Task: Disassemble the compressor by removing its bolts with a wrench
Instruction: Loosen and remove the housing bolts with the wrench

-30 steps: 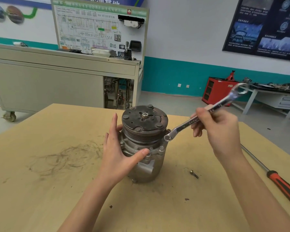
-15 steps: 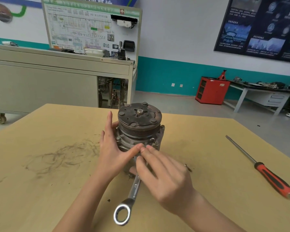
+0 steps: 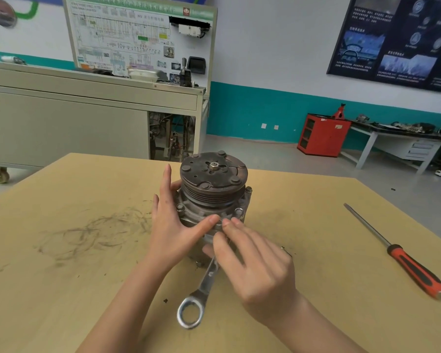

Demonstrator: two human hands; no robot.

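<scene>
The grey metal compressor (image 3: 214, 197) stands upright on the wooden table (image 3: 87, 263), its dark pulley plate on top. Bolt heads show on its flange (image 3: 239, 212). My left hand (image 3: 173, 228) presses flat against the compressor's left side with straight fingers, thumb stretched across the front. My right hand (image 3: 255, 266) holds the silver wrench (image 3: 201, 291) between thumb and fingers at the compressor's front. The wrench's far end is hidden under my fingers, and its ring end points toward me just above the table.
A loose bolt (image 3: 286, 250) lies on the table just right of my right hand. A long screwdriver with a red and black handle (image 3: 415, 272) lies at the right. Dark scuff marks (image 3: 92, 230) cover the table's left. A grey cabinet and a red toolbox stand beyond.
My right hand brought the wrench from the compressor's upper right down to its front, ring end now toward me. My left hand stayed on the compressor.
</scene>
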